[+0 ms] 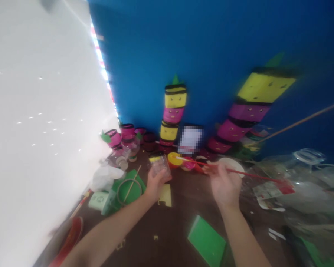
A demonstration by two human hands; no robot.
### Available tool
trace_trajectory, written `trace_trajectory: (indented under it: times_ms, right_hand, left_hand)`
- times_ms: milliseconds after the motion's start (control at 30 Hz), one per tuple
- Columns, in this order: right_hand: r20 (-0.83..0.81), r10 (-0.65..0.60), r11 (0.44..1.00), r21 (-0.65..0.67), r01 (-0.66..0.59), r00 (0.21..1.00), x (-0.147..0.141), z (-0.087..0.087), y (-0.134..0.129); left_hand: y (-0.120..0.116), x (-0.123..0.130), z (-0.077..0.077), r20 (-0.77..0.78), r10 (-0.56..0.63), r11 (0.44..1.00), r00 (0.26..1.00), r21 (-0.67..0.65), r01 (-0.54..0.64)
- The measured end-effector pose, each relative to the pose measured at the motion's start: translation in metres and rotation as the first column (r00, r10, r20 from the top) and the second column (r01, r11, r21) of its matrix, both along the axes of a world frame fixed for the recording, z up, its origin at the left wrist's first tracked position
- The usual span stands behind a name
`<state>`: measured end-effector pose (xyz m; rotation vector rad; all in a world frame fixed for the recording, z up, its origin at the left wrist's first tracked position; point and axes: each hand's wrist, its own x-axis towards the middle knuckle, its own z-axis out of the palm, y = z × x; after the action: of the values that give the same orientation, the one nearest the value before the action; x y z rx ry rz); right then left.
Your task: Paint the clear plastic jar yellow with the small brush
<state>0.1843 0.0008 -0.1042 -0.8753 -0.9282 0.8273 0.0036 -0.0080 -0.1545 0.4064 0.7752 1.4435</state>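
While the left hand (156, 183) wraps its fingers around one clear jar (162, 163) with a dark rim and a yellow patch, the right hand (226, 187) pinches one long red brush (253, 174). The jar is held near the middle of the table (180, 222), just left of one yellow pot (174, 159) and one pink pot (188, 164). The brush's pale tip lies over the yellow pot; whether it touches the contents cannot be told. Behind stand two stacks, a middle one (173, 113) and a right one (247, 109), each four tiers high, their lowest tiers dim. One upright panel (190, 140) is pixelated, and one white disc (233, 165) is partly hidden by the right hand. One ring (129, 192) lies left of the left forearm, one green card (207, 241) between the forearms. Dark tabletop stretches between paper scrap (165, 195) and card. The blue wall (144, 55) bounds the back; at right, clear plastic (308, 200) blurs together, hard to count.
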Motion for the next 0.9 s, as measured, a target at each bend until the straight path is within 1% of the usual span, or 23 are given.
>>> trace_trajectory:
  times_ms: [67, 133, 300, 433, 633, 900]
  right_hand:
    - [-0.042, 0.098, 0.995, -0.008, -0.098, 0.994, 0.0, 0.001, 0.0]
    - [-0.04, 0.153, 0.988, -0.009, -0.153, 0.987, -0.002, 0.001, -0.001]
    - [-0.01, 0.223, 0.975, 0.004, -0.223, 0.975, -0.008, 0.001, -0.003]
    - [0.009, 0.223, 0.975, 0.012, -0.223, 0.975, -0.01, 0.001, -0.002]
    - [0.011, 0.212, 0.977, -0.012, -0.212, 0.977, -0.011, 0.001, -0.002]
    - [0.011, 0.154, 0.987, -0.042, -0.153, 0.988, -0.006, -0.003, 0.001]
  left_hand:
    - [0.001, 0.0, -0.001, -0.005, -0.013, 1.0, 1.0, 0.005, 0.013]
    - [0.001, -0.001, -0.001, -0.007, -0.028, 1.0, 1.0, 0.012, 0.028]
    - [0.0, -0.001, 0.002, -0.004, -0.045, 0.999, 0.999, 0.019, 0.045]
    - [-0.001, 0.0, 0.003, -0.005, -0.037, 0.999, 0.999, 0.019, 0.037]
    - [-0.001, -0.001, 0.001, -0.002, -0.072, 0.997, 0.997, 0.038, 0.072]
    - [-0.002, 0.0, 0.003, -0.009, -0.059, 0.998, 0.998, 0.029, 0.059]
